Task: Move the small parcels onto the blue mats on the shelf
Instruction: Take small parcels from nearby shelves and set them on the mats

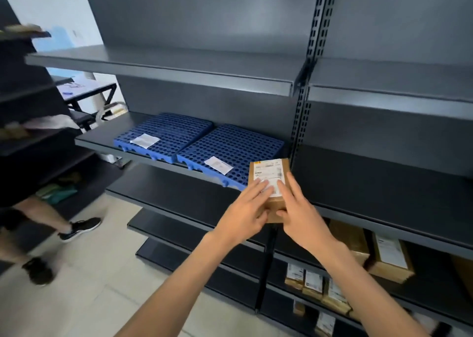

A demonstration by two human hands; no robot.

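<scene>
Grey shelf (97, 142) holds the right blue mat (238, 147); at its near right corner our left hand (245, 208) and right hand (302, 208) clamp a small parcel (268, 168).

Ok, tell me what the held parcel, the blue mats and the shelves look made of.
Parcel: brown cardboard, matte, with a white paper label. Blue mats: likely moulded plastic, given the regular hole grid. Shelves: probably painted sheet metal, dark grey, slight sheen.

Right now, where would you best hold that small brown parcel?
Hold the parcel at its near end, from the front, fingers over the labelled top and thumbs beneath: it lies flat, lengthwise into the shelf, so that end faces you.
</scene>
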